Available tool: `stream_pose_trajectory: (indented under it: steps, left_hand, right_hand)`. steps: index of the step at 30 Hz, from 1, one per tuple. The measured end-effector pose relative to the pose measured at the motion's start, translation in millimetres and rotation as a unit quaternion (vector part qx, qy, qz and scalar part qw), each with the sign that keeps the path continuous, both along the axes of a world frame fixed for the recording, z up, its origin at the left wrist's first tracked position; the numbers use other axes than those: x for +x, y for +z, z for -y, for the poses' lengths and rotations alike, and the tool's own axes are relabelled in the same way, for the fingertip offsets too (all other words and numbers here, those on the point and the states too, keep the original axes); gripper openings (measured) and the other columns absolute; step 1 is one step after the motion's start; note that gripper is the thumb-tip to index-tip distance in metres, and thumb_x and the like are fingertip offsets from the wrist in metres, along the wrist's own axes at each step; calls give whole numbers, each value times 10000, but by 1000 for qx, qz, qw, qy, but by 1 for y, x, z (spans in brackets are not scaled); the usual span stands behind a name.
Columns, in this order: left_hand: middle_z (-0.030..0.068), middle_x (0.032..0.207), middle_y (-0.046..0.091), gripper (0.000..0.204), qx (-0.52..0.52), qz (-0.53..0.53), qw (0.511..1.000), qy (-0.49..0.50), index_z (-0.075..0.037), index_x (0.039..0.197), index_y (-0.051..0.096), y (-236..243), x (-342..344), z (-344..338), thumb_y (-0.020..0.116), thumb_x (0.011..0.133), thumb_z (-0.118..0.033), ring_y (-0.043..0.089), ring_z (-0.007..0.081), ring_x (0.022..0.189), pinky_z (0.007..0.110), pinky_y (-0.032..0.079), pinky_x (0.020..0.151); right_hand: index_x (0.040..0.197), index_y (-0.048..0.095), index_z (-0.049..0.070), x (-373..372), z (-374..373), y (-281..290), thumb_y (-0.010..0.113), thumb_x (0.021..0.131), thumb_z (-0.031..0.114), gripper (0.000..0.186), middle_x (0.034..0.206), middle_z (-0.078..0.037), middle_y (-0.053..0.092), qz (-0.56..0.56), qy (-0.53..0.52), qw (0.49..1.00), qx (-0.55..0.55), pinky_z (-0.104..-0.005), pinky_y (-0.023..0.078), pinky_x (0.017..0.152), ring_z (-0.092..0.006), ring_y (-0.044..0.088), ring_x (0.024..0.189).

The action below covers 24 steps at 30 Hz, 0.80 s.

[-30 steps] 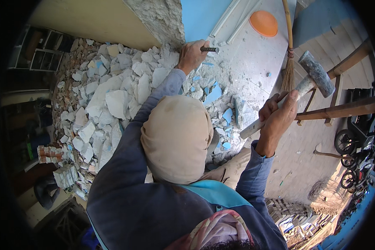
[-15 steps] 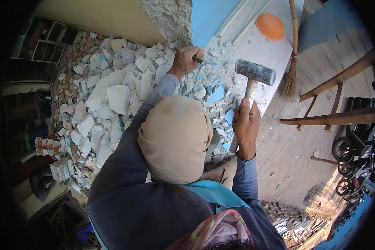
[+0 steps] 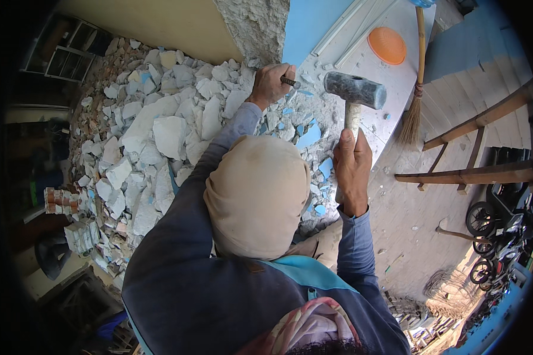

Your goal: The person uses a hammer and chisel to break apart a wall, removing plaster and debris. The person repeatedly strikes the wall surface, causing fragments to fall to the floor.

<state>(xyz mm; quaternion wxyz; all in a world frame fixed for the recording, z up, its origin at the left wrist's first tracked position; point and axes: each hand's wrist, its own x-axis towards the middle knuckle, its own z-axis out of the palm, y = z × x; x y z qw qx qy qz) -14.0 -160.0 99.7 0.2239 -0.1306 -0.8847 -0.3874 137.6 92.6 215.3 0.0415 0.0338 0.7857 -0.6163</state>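
Observation:
My left hand (image 3: 270, 84) is closed around a steel chisel (image 3: 290, 82), at the base of a broken wall. Only the chisel's blunt end sticks out of the fist; its tip is hidden. To the right, my right hand (image 3: 353, 163) grips a club hammer (image 3: 355, 90) by its pale, worn handle. The dark, dusty hammer head is raised to the right of the chisel, apart from it. Below my left hand lie broken plaster pieces with blue paint (image 3: 308, 136). My bent knee in beige trousers (image 3: 257, 195) fills the middle.
Grey-white rubble (image 3: 170, 139) is heaped to the left. The rough broken wall edge (image 3: 256, 29) rises ahead beside a blue panel (image 3: 314, 23). Far right are an orange basin (image 3: 387, 45), a straw broom (image 3: 413, 115), a wooden ladder (image 3: 468, 176) and parked motorcycles (image 3: 482, 219).
The hammer head has come a little nearer to the chisel and turned slightly. My left hand keeps hold of the chisel. The whole view has shifted slightly.

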Motion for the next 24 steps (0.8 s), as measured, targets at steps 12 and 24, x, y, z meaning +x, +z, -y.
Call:
stream_pose_trajectory:
  steps: [12,24]
  left_hand:
    - [196,677,556,378,-25,23,999,-17,-30,791,570,11,-8,-7,585,1069,-286,550,418,615,502,438,586]
    - [197,680,562,404,-20,5,1000,-6,-37,783,569,-7,-11,-7,589,1068,-322,558,437,629,517,441,594]
  right_hand:
    - [937,587,56,-7,46,-39,542,1104,472,450,611,11,479,2,-16,1000,15,-267,353,443,-73,436,489]
    - [841,455,93,-23,24,9,526,1040,670,614,577,8,417,-248,-200,898,-304,-295,365,401,-96,423,460]
